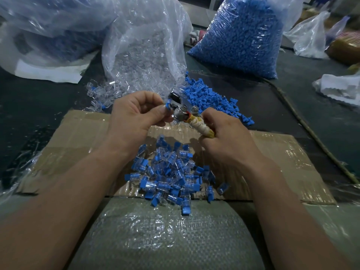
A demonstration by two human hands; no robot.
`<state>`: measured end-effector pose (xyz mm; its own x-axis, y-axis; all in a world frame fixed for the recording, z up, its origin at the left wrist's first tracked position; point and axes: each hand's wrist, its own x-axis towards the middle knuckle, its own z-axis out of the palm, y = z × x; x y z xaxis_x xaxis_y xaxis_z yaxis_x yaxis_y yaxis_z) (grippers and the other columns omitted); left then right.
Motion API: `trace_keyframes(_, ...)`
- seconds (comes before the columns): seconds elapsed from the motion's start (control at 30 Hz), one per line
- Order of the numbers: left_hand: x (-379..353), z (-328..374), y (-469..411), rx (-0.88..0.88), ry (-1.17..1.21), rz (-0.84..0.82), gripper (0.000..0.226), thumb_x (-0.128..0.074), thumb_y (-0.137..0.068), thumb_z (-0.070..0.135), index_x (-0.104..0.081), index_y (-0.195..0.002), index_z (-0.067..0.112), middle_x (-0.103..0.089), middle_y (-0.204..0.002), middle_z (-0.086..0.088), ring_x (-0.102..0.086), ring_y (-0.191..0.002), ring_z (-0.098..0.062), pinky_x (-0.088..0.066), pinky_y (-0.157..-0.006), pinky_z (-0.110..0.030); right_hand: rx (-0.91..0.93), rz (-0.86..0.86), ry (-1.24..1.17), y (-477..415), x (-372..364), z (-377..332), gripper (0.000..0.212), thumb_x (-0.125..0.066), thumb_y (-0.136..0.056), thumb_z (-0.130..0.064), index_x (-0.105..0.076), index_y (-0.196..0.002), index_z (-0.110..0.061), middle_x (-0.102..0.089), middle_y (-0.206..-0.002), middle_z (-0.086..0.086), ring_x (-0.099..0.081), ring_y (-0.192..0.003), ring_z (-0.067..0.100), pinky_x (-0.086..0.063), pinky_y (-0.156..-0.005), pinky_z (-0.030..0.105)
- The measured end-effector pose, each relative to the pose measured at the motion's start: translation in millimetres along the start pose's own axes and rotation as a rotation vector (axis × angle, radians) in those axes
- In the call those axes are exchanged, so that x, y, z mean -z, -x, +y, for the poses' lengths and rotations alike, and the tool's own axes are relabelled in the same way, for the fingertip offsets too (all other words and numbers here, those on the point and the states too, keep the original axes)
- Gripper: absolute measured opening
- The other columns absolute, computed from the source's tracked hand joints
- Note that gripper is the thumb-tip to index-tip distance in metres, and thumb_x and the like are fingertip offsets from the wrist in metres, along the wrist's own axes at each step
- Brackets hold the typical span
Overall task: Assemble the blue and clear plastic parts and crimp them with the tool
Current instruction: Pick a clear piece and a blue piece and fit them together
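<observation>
left grip [134, 114] pinches blue part [168, 107] | right grip [224, 133] grasps tool [196, 122] handle | tool axis diagonal, head up-left

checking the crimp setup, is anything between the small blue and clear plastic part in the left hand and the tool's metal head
Nothing visible does. The left hand pinches the small blue and clear plastic part right against the silver metal head of the crimping tool, whose cloth-wrapped handle the right hand grips.
</observation>
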<state>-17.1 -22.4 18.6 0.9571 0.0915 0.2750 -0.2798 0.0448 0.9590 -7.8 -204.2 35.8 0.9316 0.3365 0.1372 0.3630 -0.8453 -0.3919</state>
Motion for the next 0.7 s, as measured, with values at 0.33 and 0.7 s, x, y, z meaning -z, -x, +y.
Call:
trace_keyframes(0.33,-1,2,3,-0.068,-0.082,0.052,0.024,-0.059,-0.082,-0.005,-0.058,-0.075,0.017,-0.067,-0.061,0.013,-0.063,-0.057,-0.001,-0.049,-0.057,-0.012,0.0,0.054,-0.007,-1,-1,-5,0.035,-0.061,-0.071,-0.012,-0.032,-0.063,-0.031,-0.041,-0.064,-0.014,-0.039,-0.061,0.002,-0.027,-0.053,0.023)
trace_keyframes(0.7,7,10,1,0.074,-0.026,0.052,0.01,-0.068,-0.073,0.007,-0.065,-0.073,0.016,-0.069,-0.064,0.002,-0.065,-0.058,-0.009,-0.048,-0.05,-0.015,-0.063,-0.013,0.02,-3,8,15,0.034,-0.07,-0.071,-0.018,-0.063,-0.104,-0.022,-0.056,-0.087,-0.009,-0.055,-0.085,0.016,-0.046,-0.074,0.034)
